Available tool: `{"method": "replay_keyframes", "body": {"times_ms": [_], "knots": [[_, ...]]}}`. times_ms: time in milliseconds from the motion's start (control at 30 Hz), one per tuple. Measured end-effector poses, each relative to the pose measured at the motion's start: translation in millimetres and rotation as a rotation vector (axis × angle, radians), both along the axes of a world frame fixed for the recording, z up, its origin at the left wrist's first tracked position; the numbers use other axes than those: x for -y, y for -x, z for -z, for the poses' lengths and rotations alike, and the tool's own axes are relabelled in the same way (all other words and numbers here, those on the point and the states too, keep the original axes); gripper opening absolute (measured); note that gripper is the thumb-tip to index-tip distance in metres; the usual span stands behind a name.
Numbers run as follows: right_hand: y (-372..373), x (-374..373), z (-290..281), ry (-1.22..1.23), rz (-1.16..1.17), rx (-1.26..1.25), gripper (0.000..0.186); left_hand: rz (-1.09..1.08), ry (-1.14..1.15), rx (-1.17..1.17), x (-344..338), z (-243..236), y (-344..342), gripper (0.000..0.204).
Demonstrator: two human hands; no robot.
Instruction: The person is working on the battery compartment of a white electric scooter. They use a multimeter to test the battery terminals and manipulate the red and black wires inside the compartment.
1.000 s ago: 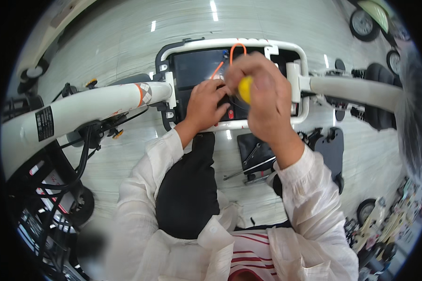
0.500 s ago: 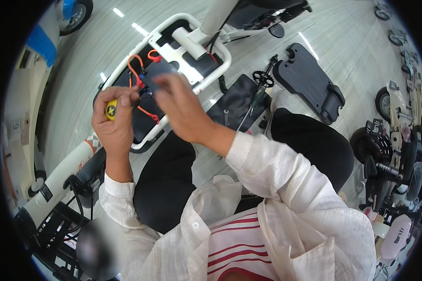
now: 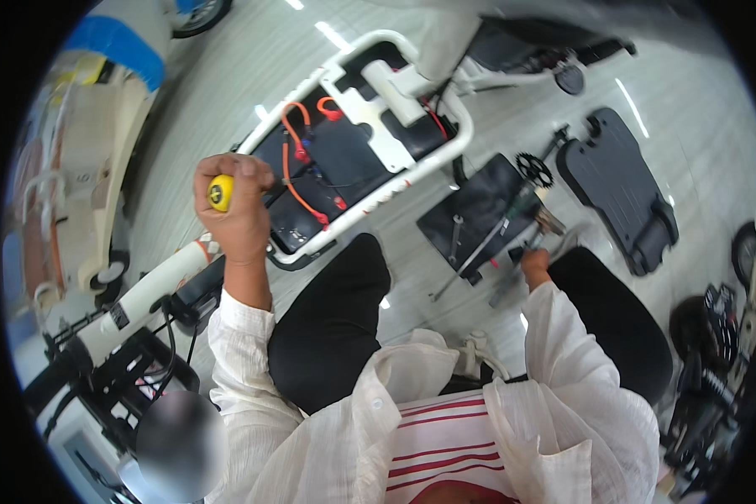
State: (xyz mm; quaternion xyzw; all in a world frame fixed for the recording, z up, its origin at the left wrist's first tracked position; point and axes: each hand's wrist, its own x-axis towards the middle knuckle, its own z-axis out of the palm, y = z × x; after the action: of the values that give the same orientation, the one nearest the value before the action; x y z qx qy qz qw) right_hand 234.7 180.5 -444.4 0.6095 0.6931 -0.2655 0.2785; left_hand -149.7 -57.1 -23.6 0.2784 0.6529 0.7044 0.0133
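In my left hand [image 3: 237, 206], fingers wrapped round it, is a screwdriver [image 3: 221, 193]; only its yellow handle end with a cross mark shows. That hand is raised beside the white-framed deck [image 3: 458, 139] of a scooter or small bike. Inside the frame, orange cables [image 3: 301, 181] with red connectors lie over a black battery case [image 3: 344, 151]. My right hand [image 3: 538, 265] is low by my right knee, at the edge of a black mat [image 3: 454, 214] with tools. Motion smears its fingers, so any hold is unclear. A wrench [image 3: 456, 235] and a long metal tool [image 3: 479, 252] lie there.
A crank with a chainring [image 3: 533, 170] rests at the mat's far edge. Beyond it lies a dark grey footboard [image 3: 617, 185] on the floor. A white bike tube [image 3: 155, 281] stands close at my left, and more bike parts [image 3: 706, 361] crowd the right.
My right hand has moved from the battery cables, next to my left hand, down right to the mat. The left hand still grips the screwdriver. The whole view has shifted.
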Motion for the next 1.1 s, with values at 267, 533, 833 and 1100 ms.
{"method": "replay_keyframes", "body": {"times_ms": [267,533,833,1100], "knots": [[24.0,-2.2,-53.4,0.22,0.753,-0.517,0.038,-0.01,0.023,0.018,20.8,-2.6,2.0,0.017],[39.1,27.9,-150.8,0.388,1.013,-1.054,0.013,-0.064,0.045,0.064,11.2,0.0,-0.3,0.015],[128.6,60.1,-446.8,0.341,-0.317,-1.205,0.027,-0.076,0.207,-0.016,10.5,-0.6,-5.4,0.014],[197.0,113.2,-543.4,-0.078,-0.917,-1.3,0.027,-0.106,0.12,-0.186,17.3,9.5,-3.8,0.019]]}}
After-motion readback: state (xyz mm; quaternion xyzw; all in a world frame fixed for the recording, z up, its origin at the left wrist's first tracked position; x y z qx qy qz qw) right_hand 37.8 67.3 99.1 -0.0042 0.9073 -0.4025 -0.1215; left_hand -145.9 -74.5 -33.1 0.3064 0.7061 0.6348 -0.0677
